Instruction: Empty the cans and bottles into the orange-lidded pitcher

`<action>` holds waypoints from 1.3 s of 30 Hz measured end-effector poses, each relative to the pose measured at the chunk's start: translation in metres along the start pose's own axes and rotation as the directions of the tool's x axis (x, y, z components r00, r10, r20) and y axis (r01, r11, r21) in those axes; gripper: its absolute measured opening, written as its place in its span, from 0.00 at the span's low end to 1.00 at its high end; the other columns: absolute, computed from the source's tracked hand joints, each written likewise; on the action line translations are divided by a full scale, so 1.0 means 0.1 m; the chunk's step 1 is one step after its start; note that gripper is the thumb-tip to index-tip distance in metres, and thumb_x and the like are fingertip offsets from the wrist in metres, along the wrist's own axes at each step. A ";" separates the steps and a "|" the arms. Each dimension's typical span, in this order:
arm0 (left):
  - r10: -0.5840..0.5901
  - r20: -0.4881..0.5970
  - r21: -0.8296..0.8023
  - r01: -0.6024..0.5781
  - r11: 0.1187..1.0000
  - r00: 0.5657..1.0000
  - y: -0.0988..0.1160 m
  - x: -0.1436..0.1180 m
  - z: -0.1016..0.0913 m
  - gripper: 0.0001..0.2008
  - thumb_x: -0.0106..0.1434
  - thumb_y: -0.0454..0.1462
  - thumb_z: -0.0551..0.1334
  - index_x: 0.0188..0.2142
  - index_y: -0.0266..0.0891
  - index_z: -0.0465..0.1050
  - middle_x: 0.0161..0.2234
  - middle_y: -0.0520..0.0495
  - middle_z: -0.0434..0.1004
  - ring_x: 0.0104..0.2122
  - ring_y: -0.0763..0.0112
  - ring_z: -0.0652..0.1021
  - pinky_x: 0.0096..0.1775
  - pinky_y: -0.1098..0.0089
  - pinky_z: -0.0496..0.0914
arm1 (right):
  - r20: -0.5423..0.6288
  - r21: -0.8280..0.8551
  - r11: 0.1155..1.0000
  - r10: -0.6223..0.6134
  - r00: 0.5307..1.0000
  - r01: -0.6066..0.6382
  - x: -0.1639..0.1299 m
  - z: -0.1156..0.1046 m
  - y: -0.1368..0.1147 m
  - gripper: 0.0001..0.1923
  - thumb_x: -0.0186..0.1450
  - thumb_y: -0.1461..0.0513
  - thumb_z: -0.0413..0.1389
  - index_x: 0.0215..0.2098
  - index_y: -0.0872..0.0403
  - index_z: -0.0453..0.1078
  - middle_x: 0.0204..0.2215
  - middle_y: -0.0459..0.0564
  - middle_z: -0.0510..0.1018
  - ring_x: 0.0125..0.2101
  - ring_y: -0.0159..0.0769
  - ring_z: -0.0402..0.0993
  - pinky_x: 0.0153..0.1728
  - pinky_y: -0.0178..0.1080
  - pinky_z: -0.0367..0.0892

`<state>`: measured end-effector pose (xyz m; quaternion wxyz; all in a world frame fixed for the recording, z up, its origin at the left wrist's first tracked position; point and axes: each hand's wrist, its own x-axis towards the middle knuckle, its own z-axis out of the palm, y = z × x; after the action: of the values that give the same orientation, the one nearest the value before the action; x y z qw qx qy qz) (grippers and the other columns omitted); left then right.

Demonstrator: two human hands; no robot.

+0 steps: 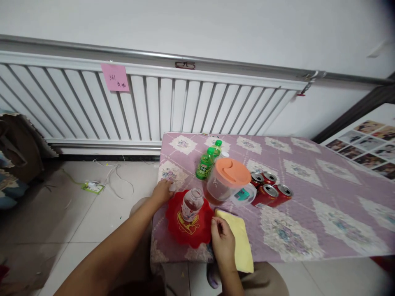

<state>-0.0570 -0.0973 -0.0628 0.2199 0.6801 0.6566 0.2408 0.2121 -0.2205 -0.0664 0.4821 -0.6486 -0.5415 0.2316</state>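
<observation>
My left hand (162, 191) rests on the table's left edge, fingers closed around a small white object, apparently a bottle cap, just left of a red mat (189, 227). An uncapped clear bottle (191, 204) with brownish liquid stands upright on that mat. My right hand (222, 241) lies at the near edge, fingers pinching the corner of a yellow cloth (240, 240) that hangs over the edge. Behind the bottle stands a clear pitcher (226, 181) with an orange lid and dark liquid.
Two green bottles (205, 163) stand behind the pitcher, several red cans (271, 191) lie to its right. The table (324, 205) wears a purple patterned cloth. A white radiator (148, 107) with a pink note (115, 77) lines the wall. Cables lie on the tiled floor (101, 185).
</observation>
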 end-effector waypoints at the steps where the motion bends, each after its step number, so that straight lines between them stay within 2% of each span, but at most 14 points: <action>1: -0.011 -0.008 -0.022 0.011 1.000 1.000 0.01 0.00 -0.01 0.20 0.56 0.32 0.68 0.50 0.35 0.76 0.52 0.35 0.77 0.56 0.50 0.74 0.59 0.57 0.65 | -0.003 0.002 1.000 0.000 1.000 0.000 0.00 0.00 0.00 0.18 0.65 0.48 0.54 0.36 0.52 0.76 0.36 0.55 0.84 0.37 0.45 0.80 0.43 0.44 0.73; 6: -0.108 -0.043 -0.202 0.097 0.975 0.993 0.08 -0.08 -0.13 0.16 0.57 0.33 0.66 0.46 0.34 0.75 0.44 0.39 0.80 0.43 0.58 0.79 0.48 0.62 0.72 | -0.024 0.019 1.000 -0.008 1.000 0.009 -0.01 -0.01 -0.02 0.18 0.64 0.48 0.55 0.35 0.53 0.76 0.34 0.55 0.84 0.35 0.44 0.80 0.39 0.43 0.74; 10: -0.152 -0.039 -0.412 0.123 0.903 0.988 0.25 -0.43 -0.32 0.17 0.61 0.39 0.61 0.48 0.34 0.72 0.41 0.43 0.80 0.38 0.64 0.80 0.42 0.66 0.73 | -0.047 0.051 0.998 -0.033 0.998 0.035 -0.02 -0.01 -0.03 0.16 0.64 0.49 0.56 0.35 0.53 0.76 0.32 0.54 0.84 0.32 0.42 0.80 0.36 0.42 0.75; 12: -0.180 0.077 -0.769 0.173 0.615 0.981 0.39 -0.70 -0.42 0.20 0.58 0.43 0.65 0.48 0.36 0.72 0.42 0.44 0.79 0.39 0.65 0.79 0.40 0.68 0.72 | -0.055 0.064 0.996 -0.056 0.997 0.059 -0.01 0.00 -0.03 0.16 0.64 0.50 0.56 0.35 0.53 0.76 0.32 0.54 0.84 0.32 0.42 0.80 0.36 0.42 0.75; 14: -0.138 0.201 -0.899 0.238 0.368 0.970 0.54 -0.98 -0.51 0.25 0.54 0.45 0.70 0.49 0.39 0.72 0.42 0.46 0.79 0.37 0.67 0.78 0.40 0.69 0.71 | -0.057 0.071 0.993 -0.089 0.994 0.093 -0.01 -0.01 -0.06 0.15 0.64 0.51 0.56 0.35 0.53 0.76 0.32 0.54 0.83 0.33 0.41 0.80 0.37 0.42 0.75; 15: -0.109 0.254 -0.914 0.275 0.297 0.961 0.61 -1.10 -0.54 0.27 0.53 0.45 0.72 0.50 0.40 0.72 0.41 0.47 0.79 0.36 0.69 0.77 0.39 0.70 0.70 | -0.057 0.069 0.991 -0.108 0.993 0.111 -0.01 -0.01 -0.09 0.14 0.64 0.51 0.56 0.35 0.53 0.76 0.32 0.54 0.83 0.33 0.41 0.79 0.37 0.42 0.75; 18: -0.056 0.351 -0.913 0.354 0.203 0.935 0.76 -1.39 -0.54 0.26 0.49 0.47 0.76 0.44 0.39 0.76 0.38 0.49 0.77 0.32 0.73 0.73 0.36 0.73 0.67 | -0.057 0.049 0.985 -0.161 0.985 0.164 -0.08 -0.04 -0.24 0.12 0.65 0.53 0.57 0.38 0.52 0.76 0.34 0.53 0.81 0.36 0.41 0.78 0.41 0.44 0.74; 21: -0.026 0.405 -0.900 0.403 0.166 0.914 0.82 -1.53 -0.40 0.28 0.48 0.52 0.77 0.41 0.38 0.77 0.35 0.50 0.76 0.31 0.74 0.72 0.35 0.73 0.66 | -0.019 0.036 0.963 -0.266 0.964 0.267 -0.23 -0.05 -0.49 0.12 0.66 0.57 0.58 0.47 0.50 0.75 0.39 0.52 0.81 0.41 0.41 0.78 0.45 0.44 0.74; 24: 0.000 0.424 -0.895 0.419 0.149 0.906 0.84 -1.58 -0.22 0.30 0.46 0.55 0.77 0.39 0.38 0.77 0.33 0.51 0.74 0.30 0.76 0.70 0.33 0.75 0.64 | 0.092 0.061 0.922 -0.387 0.918 0.383 -0.42 -0.02 -0.73 0.22 0.65 0.60 0.60 0.57 0.47 0.71 0.50 0.53 0.78 0.51 0.41 0.76 0.52 0.43 0.73; 26: 0.035 0.430 -0.897 0.423 0.126 0.902 0.86 -1.61 -0.13 0.29 0.47 0.55 0.76 0.39 0.38 0.77 0.32 0.52 0.73 0.30 0.76 0.69 0.33 0.75 0.64 | 0.153 0.092 0.907 -0.420 0.895 0.410 -0.53 0.00 -0.82 0.23 0.65 0.61 0.61 0.58 0.45 0.71 0.52 0.52 0.78 0.53 0.40 0.76 0.53 0.42 0.72; 29: 0.063 0.497 -0.866 0.489 0.108 0.866 0.87 -1.66 -0.08 0.27 0.50 0.54 0.76 0.40 0.39 0.76 0.32 0.53 0.72 0.29 0.77 0.69 0.34 0.74 0.65 | 0.189 0.110 0.922 -0.386 0.903 0.371 -0.62 -0.01 -0.86 0.21 0.64 0.62 0.62 0.55 0.45 0.74 0.49 0.51 0.79 0.50 0.40 0.77 0.52 0.40 0.74; 33: 0.078 0.577 -0.816 0.571 0.087 0.813 0.89 -1.71 -0.06 0.29 0.47 0.55 0.77 0.40 0.39 0.75 0.33 0.53 0.73 0.30 0.76 0.72 0.37 0.72 0.68 | 0.248 0.125 0.955 -0.292 0.924 0.268 -0.64 -0.10 -0.82 0.21 0.61 0.64 0.63 0.53 0.45 0.76 0.48 0.52 0.80 0.49 0.41 0.79 0.51 0.41 0.75; 36: 0.077 0.562 -0.825 0.552 0.120 0.823 0.88 -1.72 0.01 0.31 0.46 0.56 0.76 0.39 0.39 0.74 0.34 0.51 0.74 0.31 0.75 0.73 0.36 0.73 0.68 | 0.290 0.132 0.967 -0.249 0.924 0.219 -0.64 -0.14 -0.78 0.22 0.59 0.64 0.63 0.52 0.45 0.77 0.49 0.52 0.80 0.50 0.43 0.78 0.51 0.41 0.75; 39: 0.113 0.523 -0.844 0.495 0.208 0.845 0.86 -1.68 0.06 0.35 0.48 0.60 0.73 0.46 0.40 0.71 0.32 0.51 0.74 0.27 0.75 0.73 0.31 0.73 0.65 | 0.263 0.179 0.974 -0.182 0.948 0.138 -0.61 -0.15 -0.71 0.19 0.60 0.61 0.62 0.50 0.47 0.77 0.46 0.53 0.80 0.44 0.42 0.80 0.45 0.40 0.76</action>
<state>0.0109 -0.2689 -0.0208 0.7740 0.3403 0.3694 0.3856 0.1720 -0.2860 -0.0110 0.4688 -0.5231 -0.6345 0.3226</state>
